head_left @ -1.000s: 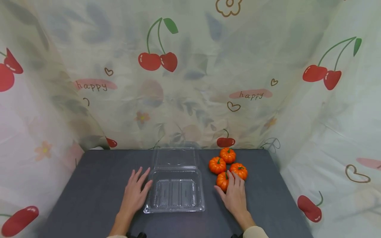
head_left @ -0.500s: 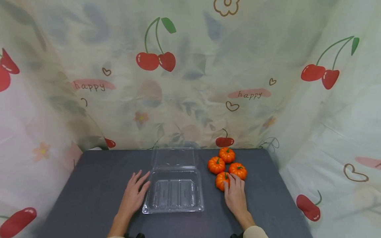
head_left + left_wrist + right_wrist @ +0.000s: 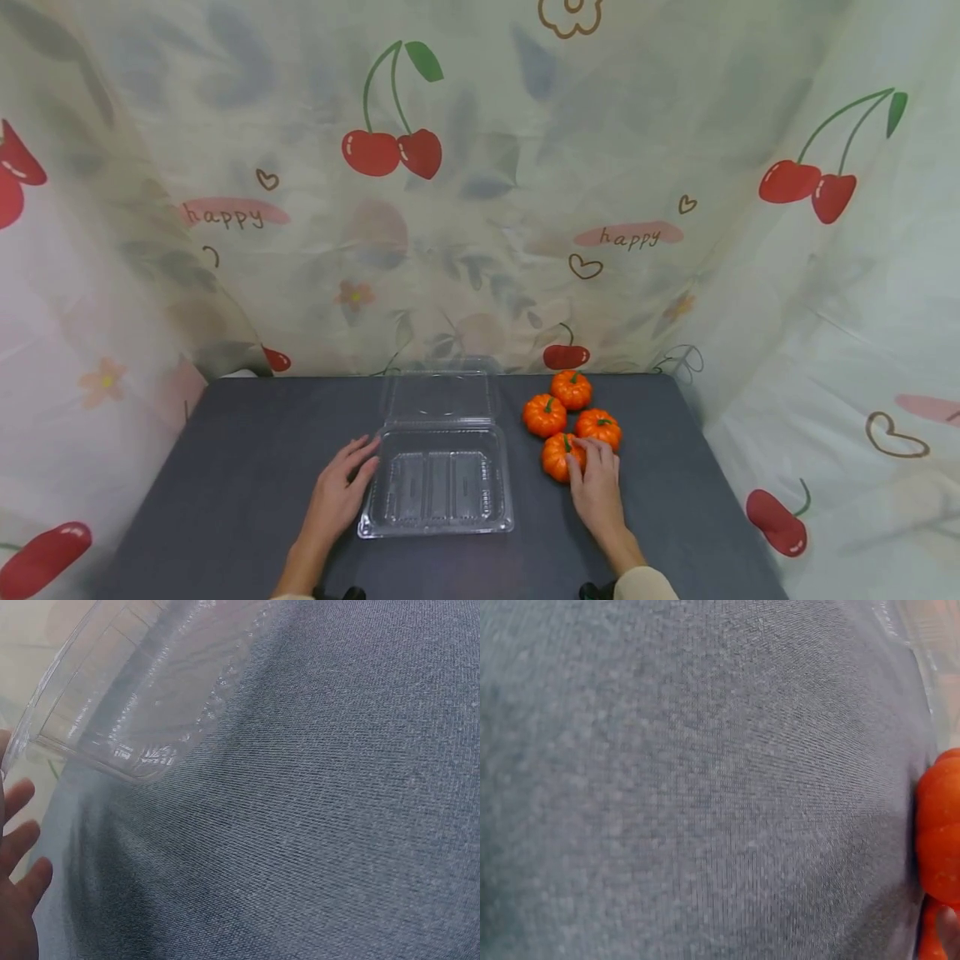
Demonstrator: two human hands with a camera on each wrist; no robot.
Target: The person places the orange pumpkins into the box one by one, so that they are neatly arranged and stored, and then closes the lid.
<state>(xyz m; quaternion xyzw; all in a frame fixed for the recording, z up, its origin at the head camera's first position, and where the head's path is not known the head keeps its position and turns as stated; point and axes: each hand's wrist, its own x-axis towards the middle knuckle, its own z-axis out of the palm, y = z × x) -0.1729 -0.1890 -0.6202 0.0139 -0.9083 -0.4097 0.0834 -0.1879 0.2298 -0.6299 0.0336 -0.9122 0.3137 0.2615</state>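
Observation:
A clear plastic clamshell box (image 3: 438,483) lies on the dark cloth with its lid tipped back. At its left side rests my left hand (image 3: 339,492), with loosely bent fingers beside the rim. In the left wrist view, some fingers (image 3: 22,844) are spread near the corner of the clear box (image 3: 142,735). Beside the box, to the right, sit several small orange pumpkins with green stems. My right hand (image 3: 597,487) has its thumb and loosely bent fingers against the right side of the front pumpkin (image 3: 558,461). The right wrist view shows an orange pumpkin (image 3: 941,829) at its right edge.
Behind the front pumpkin stand a left pumpkin (image 3: 542,417), a back pumpkin (image 3: 570,390) and a right pumpkin (image 3: 598,427), close together. The raised lid (image 3: 438,398) stands near the back of the table (image 3: 247,475). A printed curtain (image 3: 480,208) encloses the back and sides.
My right thumb has moved from the front pumpkin's left-front side to its right, and the fingers have bent in. My left fingers have drawn closer together. The pumpkins and box look unmoved.

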